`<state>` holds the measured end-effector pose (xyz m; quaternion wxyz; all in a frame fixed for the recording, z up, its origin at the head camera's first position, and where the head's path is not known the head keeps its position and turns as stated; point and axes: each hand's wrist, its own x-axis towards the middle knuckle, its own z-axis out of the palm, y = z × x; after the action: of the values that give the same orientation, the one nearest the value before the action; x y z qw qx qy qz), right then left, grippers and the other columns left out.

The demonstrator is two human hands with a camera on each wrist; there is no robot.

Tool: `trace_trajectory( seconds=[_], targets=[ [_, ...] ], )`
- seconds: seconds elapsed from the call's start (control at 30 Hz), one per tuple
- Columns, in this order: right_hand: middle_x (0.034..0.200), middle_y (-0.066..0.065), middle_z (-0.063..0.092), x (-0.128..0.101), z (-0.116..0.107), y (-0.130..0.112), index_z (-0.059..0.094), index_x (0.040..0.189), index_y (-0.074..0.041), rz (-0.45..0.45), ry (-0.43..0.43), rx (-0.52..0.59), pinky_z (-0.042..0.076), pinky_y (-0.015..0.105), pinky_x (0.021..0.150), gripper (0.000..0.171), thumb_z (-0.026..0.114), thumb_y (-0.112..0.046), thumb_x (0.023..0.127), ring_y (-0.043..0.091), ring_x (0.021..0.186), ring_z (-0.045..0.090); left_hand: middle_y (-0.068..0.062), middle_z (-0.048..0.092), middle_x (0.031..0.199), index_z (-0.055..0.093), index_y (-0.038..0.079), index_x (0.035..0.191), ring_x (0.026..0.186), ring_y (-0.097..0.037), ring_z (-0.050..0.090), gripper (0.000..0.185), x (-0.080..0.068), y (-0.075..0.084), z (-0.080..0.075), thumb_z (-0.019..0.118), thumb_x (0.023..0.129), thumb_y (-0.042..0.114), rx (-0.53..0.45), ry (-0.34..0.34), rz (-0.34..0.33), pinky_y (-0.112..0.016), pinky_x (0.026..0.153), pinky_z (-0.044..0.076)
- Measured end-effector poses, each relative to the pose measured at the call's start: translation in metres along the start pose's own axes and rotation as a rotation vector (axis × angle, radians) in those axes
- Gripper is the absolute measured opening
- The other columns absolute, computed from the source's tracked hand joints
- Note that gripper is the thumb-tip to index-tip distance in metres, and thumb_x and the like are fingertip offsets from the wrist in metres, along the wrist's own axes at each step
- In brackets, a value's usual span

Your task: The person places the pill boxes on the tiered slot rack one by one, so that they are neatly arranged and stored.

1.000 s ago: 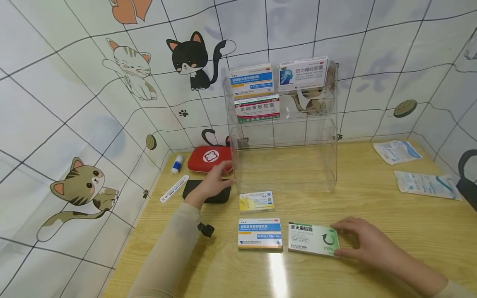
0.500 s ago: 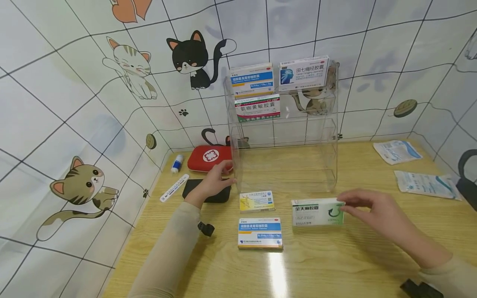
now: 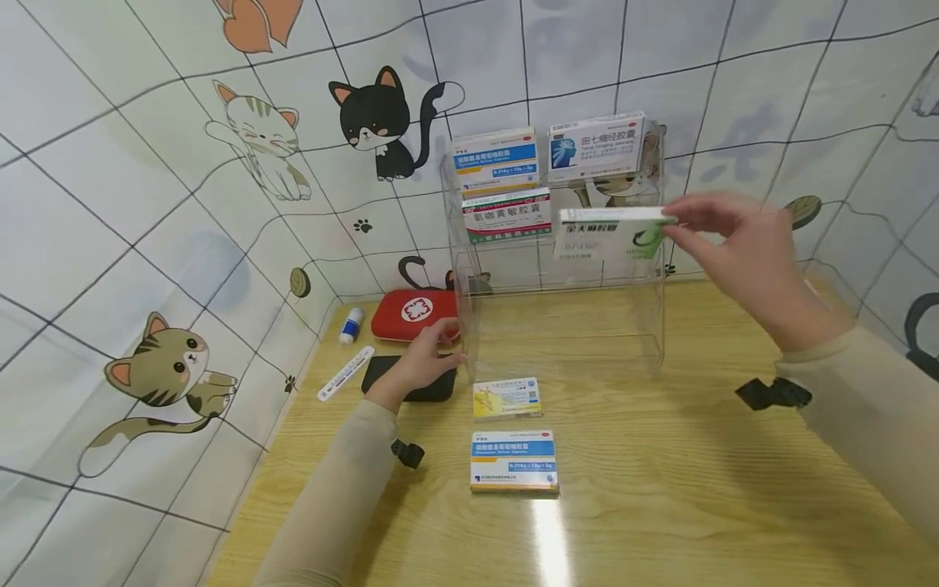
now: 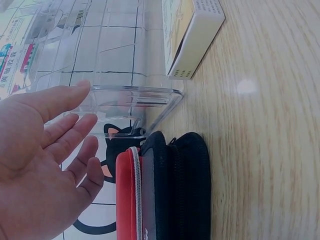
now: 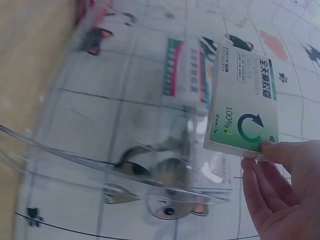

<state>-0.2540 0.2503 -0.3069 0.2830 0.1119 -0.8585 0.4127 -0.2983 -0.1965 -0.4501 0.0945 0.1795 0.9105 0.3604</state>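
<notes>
Held up in my right hand (image 3: 741,253) is a white-and-green medicine box (image 3: 612,235), pinched at its right end between thumb and fingers. It hangs in front of the clear display rack (image 3: 565,285), right of a red-and-green medicine box (image 3: 506,215) on the middle tier. The right wrist view shows the pinched box (image 5: 242,100) with its printed face. By the rack's lower left side, my left hand (image 3: 421,363) has loosely bent fingers. In the left wrist view its thumb overlaps the rack's edge (image 4: 135,90); I cannot tell whether they touch.
A blue-and-white medicine box (image 3: 495,159) and a white one (image 3: 596,147) stand on the top tier. On the table lie a yellow box (image 3: 506,398), another blue-and-white box (image 3: 513,461), a black case (image 3: 429,387), a red case (image 3: 403,316), a small tube (image 3: 351,325) and a white strip (image 3: 346,373).
My right hand has picked the white-and-green medicine box off the table and raised it to the rack's middle tier, turning it upright. The left hand has stayed by the rack.
</notes>
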Motion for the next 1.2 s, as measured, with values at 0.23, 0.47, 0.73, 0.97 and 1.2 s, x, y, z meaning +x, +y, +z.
trace_trajectory(
  seconds=[0.23,0.47,0.73,0.97,1.2],
  targets=[
    [0.105,-0.013,0.077,0.066,0.000,-0.004,0.078,0.118,-0.015,-0.044,0.136,-0.013,0.043,0.010,0.091,0.024,0.075,-0.023,0.096,-0.022,0.086,0.058,-0.017,0.056,0.142,0.044,0.016,0.150,0.121,-0.030,0.053,0.063,0.001,-0.002,0.000,0.076,0.095,0.019,0.002,0.014,0.008,-0.050,0.103,0.051],
    [0.123,0.006,0.075,0.085,0.014,0.012,0.076,0.120,-0.010,-0.118,0.144,-0.119,0.048,0.009,0.090,0.023,0.071,-0.016,0.098,-0.025,0.086,0.049,-0.018,0.054,0.143,0.043,0.014,0.151,0.122,-0.031,0.053,0.064,0.000,0.001,0.000,0.075,0.096,0.021,0.007,-0.002,0.012,-0.051,0.105,0.051],
    [0.118,0.009,0.075,0.076,0.020,0.027,0.075,0.120,-0.009,-0.127,0.022,-0.201,0.040,0.003,0.076,0.023,0.070,-0.016,0.099,-0.018,0.082,0.048,-0.017,0.054,0.142,0.043,0.016,0.151,0.122,-0.030,0.053,0.065,0.000,0.001,0.003,0.076,0.096,0.020,0.010,-0.003,0.004,-0.050,0.105,0.051],
    [0.122,0.013,0.073,0.072,0.022,0.028,0.076,0.118,-0.006,-0.181,-0.073,-0.262,0.038,0.007,0.077,0.021,0.067,-0.006,0.098,0.009,0.093,0.066,-0.019,0.055,0.139,0.043,0.015,0.151,0.120,-0.031,0.053,0.065,0.000,0.002,0.003,0.076,0.095,0.018,-0.011,-0.001,0.007,-0.050,0.104,0.051],
    [0.135,0.021,0.066,0.070,0.024,0.020,0.072,0.124,0.000,-0.205,-0.142,-0.333,0.056,0.051,0.088,0.028,0.064,-0.001,0.098,0.038,0.102,0.068,-0.018,0.057,0.139,0.043,0.015,0.151,0.119,-0.029,0.053,0.066,0.000,0.001,0.002,0.077,0.095,0.023,0.000,-0.009,0.000,-0.048,0.103,0.051]
  ],
)
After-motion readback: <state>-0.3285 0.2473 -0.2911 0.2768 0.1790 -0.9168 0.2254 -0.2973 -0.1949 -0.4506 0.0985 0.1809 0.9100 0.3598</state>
